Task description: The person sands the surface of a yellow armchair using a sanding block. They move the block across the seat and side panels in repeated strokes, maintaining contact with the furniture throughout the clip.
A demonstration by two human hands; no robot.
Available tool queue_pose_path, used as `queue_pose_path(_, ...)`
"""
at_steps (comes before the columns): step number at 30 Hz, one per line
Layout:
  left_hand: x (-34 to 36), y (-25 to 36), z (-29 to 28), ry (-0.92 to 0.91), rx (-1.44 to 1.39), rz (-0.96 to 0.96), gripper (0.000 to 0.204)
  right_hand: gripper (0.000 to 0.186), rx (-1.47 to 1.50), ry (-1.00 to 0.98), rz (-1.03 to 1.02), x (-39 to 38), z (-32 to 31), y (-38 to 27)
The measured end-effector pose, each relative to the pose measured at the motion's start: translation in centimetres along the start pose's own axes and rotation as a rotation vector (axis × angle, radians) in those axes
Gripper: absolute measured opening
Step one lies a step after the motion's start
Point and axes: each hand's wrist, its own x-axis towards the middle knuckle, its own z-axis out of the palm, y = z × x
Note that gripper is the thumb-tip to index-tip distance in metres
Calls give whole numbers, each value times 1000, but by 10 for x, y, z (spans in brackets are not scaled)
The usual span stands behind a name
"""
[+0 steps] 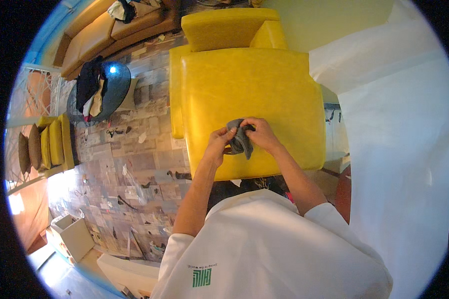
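Shirt: one, white, right under us, filling the bottom middle of the frame, with a green printed patch facing up.
Forearms: two, both bare, reaching up from the lower edge toward the centre.
Cloth: one small grey cloth, dead centre, bunched over the yellow seat; whether it touches the seat, I can't tell.
Left hand: thumb and fingers of the left hand pinch the cloth's left side, some fingertips tucked out of sight.
Right hand: a grip from above, folks, the right hand grasping the upper right edge.
Seat: one broad yellow pad at upper middle, one yellow backrest beyond it.
Sofa: one, brown, upper left, clothes heaped on it.
Table: one, round and dark, left of centre, bearing one heap of garments.
Cushions: four in a row at far left, two brown, two yellow.
Sheet: one great white spread, all down the right.
Floor: patchwork boards, scraps scattered, too small to count.
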Motion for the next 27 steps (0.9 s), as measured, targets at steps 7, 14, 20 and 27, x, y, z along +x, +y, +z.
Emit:
queue_pose_path(7,21,-46,3,9,-588,-17,30,49,-321,352,-327,-29,6,4)
queue_pose_path(14,33,-48,27,-42,-677,-12,33,42,54,68,-26,-56,1,7)
queue_pose_path(20,32,-30,27,-162,-618,39,40,25,920,383,235,-50,-31,28)
queue_pose_path(27,67,-24,-28,333,27,184,38,38,-248,485,243,-16,-85,84)
